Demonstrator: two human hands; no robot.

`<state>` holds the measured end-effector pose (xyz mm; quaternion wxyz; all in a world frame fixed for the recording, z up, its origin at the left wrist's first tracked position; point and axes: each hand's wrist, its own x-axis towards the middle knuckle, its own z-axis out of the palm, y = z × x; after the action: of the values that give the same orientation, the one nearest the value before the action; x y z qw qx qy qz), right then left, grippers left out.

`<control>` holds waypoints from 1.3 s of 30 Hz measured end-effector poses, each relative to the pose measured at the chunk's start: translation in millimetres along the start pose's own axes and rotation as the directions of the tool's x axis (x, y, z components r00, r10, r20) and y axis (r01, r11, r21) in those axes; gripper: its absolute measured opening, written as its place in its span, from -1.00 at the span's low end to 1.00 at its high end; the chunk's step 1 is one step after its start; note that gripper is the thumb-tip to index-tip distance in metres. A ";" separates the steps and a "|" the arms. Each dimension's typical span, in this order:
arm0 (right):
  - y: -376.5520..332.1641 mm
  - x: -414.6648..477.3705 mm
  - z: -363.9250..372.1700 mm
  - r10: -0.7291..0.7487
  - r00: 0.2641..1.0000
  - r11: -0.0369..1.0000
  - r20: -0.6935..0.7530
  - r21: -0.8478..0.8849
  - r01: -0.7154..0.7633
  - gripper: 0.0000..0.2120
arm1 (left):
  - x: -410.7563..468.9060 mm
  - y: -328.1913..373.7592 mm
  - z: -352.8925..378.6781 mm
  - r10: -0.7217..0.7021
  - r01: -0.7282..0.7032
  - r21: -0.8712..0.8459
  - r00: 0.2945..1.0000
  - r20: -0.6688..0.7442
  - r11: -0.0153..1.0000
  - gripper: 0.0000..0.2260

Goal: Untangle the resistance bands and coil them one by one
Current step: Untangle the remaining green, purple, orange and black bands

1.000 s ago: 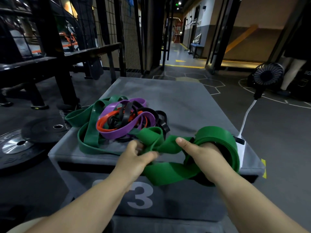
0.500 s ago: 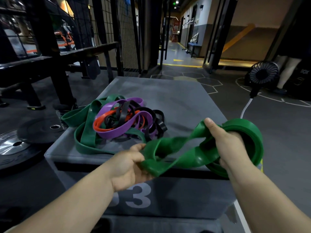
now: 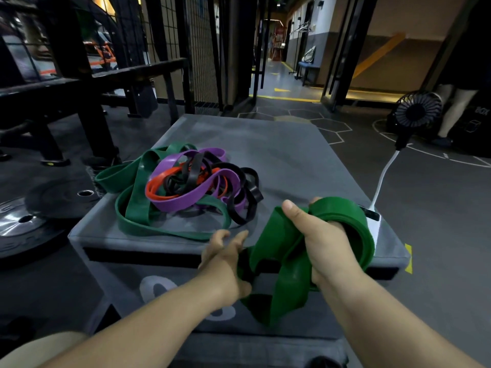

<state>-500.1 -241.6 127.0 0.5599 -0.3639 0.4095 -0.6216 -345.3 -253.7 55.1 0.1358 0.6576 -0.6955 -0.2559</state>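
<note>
Green band (image 3: 282,289), round curled right hand (image 3: 327,243)

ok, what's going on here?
A person is coiling one green band around the right hand, thumb pinning it. The left hand touches the loose end, fingers extended. The other bands, green, purple, orange and black, lie tangled on the grey box.

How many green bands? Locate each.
2: a wide bright-green rubber band wrapped round the right hand; a darker green rubber band in the multicoloured tangle. Others may be hidden.
</note>
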 end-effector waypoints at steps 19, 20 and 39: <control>-20.0 17.5 -34.9 0.102 0.971 0.815 0.218 -0.578 0.044 -0.51 | -31.5 11.5 -56.9 0.243 -0.139 -0.981 0.965 -0.103 0.136 -0.75; -19.6 14.6 -31.9 0.179 0.955 0.767 0.237 -0.641 0.016 -0.58 | -32.1 9.0 -58.4 0.282 -0.123 -0.989 0.955 -0.095 0.080 -0.69; -5.3 6.2 -8.4 0.182 0.961 -0.086 0.207 -0.970 0.225 -0.73 | -23.8 1.4 -52.6 0.033 -0.027 -0.671 0.999 -0.004 0.741 -0.62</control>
<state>-510.5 -246.7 128.4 0.1488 -0.7459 0.6457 -0.0683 -316.5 -239.6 103.2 0.3644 0.5526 -0.5679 -0.4892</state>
